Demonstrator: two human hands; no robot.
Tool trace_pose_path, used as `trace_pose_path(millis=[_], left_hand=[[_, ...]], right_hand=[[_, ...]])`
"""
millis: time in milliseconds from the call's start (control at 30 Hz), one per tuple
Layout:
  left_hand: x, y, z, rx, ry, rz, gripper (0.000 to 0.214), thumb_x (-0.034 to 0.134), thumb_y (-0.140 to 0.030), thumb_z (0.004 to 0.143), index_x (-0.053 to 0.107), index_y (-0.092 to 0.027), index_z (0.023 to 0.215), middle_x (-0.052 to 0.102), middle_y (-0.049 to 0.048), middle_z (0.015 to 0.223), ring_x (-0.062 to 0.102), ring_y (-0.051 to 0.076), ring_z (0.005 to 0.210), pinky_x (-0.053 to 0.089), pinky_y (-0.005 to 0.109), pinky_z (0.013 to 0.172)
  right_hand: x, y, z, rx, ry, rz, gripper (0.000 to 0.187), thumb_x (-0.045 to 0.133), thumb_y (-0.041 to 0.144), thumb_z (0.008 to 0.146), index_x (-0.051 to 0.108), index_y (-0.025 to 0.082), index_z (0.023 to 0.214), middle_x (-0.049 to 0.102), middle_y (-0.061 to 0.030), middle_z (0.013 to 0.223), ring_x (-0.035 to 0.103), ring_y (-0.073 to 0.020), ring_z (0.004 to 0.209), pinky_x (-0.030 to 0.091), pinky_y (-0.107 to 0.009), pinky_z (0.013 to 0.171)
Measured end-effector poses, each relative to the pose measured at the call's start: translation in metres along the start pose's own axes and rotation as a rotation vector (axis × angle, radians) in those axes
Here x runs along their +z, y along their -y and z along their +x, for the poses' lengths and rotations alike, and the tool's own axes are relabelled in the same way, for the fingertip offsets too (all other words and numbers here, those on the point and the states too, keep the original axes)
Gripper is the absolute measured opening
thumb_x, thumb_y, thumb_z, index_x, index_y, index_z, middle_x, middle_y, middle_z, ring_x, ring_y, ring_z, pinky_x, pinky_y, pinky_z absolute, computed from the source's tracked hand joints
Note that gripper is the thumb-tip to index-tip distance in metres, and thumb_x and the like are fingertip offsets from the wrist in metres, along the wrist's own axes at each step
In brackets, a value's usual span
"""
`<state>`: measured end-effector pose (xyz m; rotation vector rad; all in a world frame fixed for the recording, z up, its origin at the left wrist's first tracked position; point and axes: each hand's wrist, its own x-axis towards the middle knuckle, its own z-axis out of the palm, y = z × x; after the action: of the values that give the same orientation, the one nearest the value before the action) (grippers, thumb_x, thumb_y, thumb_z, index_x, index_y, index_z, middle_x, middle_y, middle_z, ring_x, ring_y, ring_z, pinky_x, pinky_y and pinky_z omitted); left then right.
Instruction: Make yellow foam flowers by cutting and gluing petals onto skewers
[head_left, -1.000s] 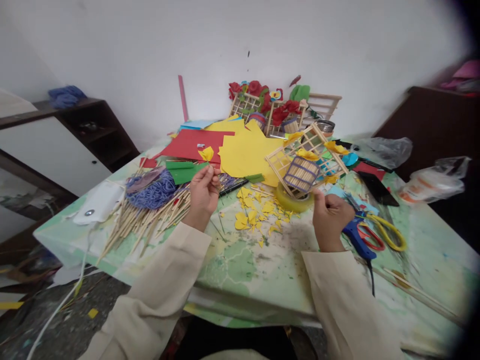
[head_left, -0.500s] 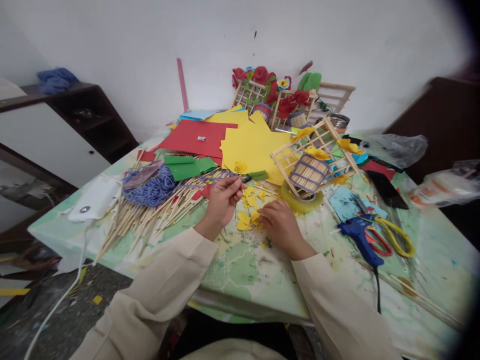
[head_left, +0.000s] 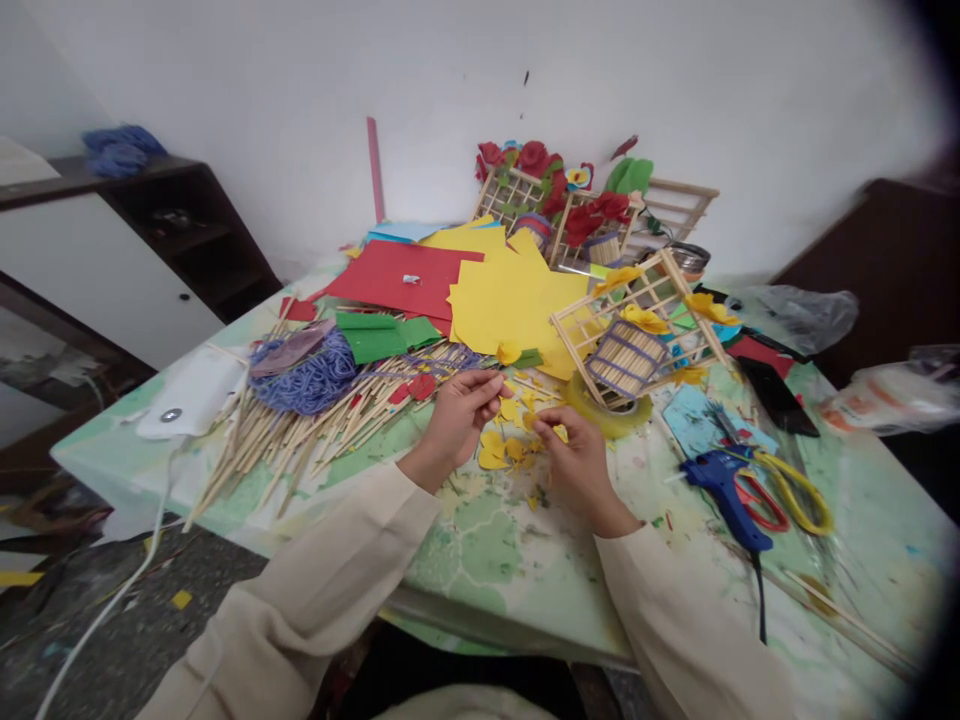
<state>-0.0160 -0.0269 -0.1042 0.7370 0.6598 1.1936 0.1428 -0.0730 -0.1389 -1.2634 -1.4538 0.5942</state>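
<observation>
Over the middle of the table, my left hand (head_left: 459, 420) is closed in a pinch. Just above its fingertips shows a small yellow paper flower (head_left: 508, 352), which it appears to hold from below; the grip itself is partly hidden. My right hand (head_left: 579, 462) is also closed, thumb against fingers, at a yellow paper petal (head_left: 529, 421). Beneath and between both hands lie several loose yellow petals (head_left: 493, 452) and scraps. Behind the right hand, a roll of clear yellowish tape (head_left: 626, 423) lies under a tilted stick trellis (head_left: 568, 330) with yellow flowers.
Left are bamboo sticks (head_left: 300, 450), purple yarn (head_left: 311, 378) and green crepe paper (head_left: 371, 338). Red sheets (head_left: 397, 272) and yellow sheets (head_left: 517, 300) lie behind. On the right are a blue glue gun (head_left: 724, 490), scissors (head_left: 799, 490) and a black phone (head_left: 780, 395).
My right hand has lifted slightly from the petals, its fingers now pinched at a petal. My left hand and the yellow flower have shifted a little right. The whole view has shifted slightly.
</observation>
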Motion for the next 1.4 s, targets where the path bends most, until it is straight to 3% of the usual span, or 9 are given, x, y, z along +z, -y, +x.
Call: trace_pose_path(millis=[100, 233, 367, 767, 1400], left_hand=[[0.003, 0.006, -0.004, -0.082, 0.027, 0.042, 0.025, 0.076, -0.026, 0.063, 0.064, -0.01, 0.078, 0.063, 0.0014, 0.065, 0.045, 0.0, 0.046, 0.031, 0.011, 0.042], [0.007, 0.017, -0.01, -0.207, 0.111, 0.079, 0.026, 0.076, -0.026, 0.064, 0.063, -0.01, 0.08, 0.062, 0.0009, 0.064, 0.043, -0.001, 0.045, 0.028, 0.011, 0.04], [0.009, 0.025, -0.015, -0.279, 0.137, 0.091, 0.027, 0.076, -0.027, 0.064, 0.061, -0.011, 0.08, 0.062, 0.0006, 0.063, 0.044, 0.0, 0.045, 0.029, 0.012, 0.041], [0.01, 0.027, -0.019, -0.316, 0.2, 0.134, 0.029, 0.074, -0.03, 0.066, 0.06, -0.011, 0.083, 0.065, 0.0025, 0.066, 0.043, 0.001, 0.043, 0.027, 0.013, 0.039], [0.012, 0.029, -0.022, -0.236, 0.234, 0.18, 0.029, 0.066, -0.038, 0.074, 0.06, -0.011, 0.077, 0.064, 0.0035, 0.064, 0.033, -0.001, 0.037, 0.018, 0.016, 0.038]], right_hand=[[0.001, 0.008, -0.002, 0.221, -0.142, 0.458, 0.017, 0.071, 0.033, 0.07, 0.064, 0.023, 0.081, 0.064, 0.0014, 0.075, 0.057, -0.0134, 0.069, 0.045, -0.03, 0.07], [0.002, 0.017, -0.004, 0.251, -0.159, 0.686, 0.021, 0.075, 0.032, 0.065, 0.063, 0.023, 0.079, 0.065, 0.0021, 0.075, 0.059, -0.0125, 0.071, 0.047, -0.031, 0.074], [0.002, 0.018, -0.006, 0.247, -0.199, 0.601, 0.021, 0.075, 0.032, 0.066, 0.063, 0.021, 0.079, 0.066, 0.001, 0.076, 0.059, -0.0131, 0.072, 0.048, -0.03, 0.072], [0.002, 0.018, -0.002, 0.258, -0.331, 0.427, 0.027, 0.075, 0.037, 0.061, 0.06, 0.018, 0.073, 0.063, 0.0014, 0.069, 0.057, -0.0122, 0.064, 0.048, -0.028, 0.064], [0.002, 0.013, -0.006, 0.198, -0.352, 0.278, 0.023, 0.073, 0.035, 0.066, 0.063, 0.018, 0.077, 0.063, 0.0003, 0.072, 0.056, -0.0134, 0.067, 0.046, -0.031, 0.068]])
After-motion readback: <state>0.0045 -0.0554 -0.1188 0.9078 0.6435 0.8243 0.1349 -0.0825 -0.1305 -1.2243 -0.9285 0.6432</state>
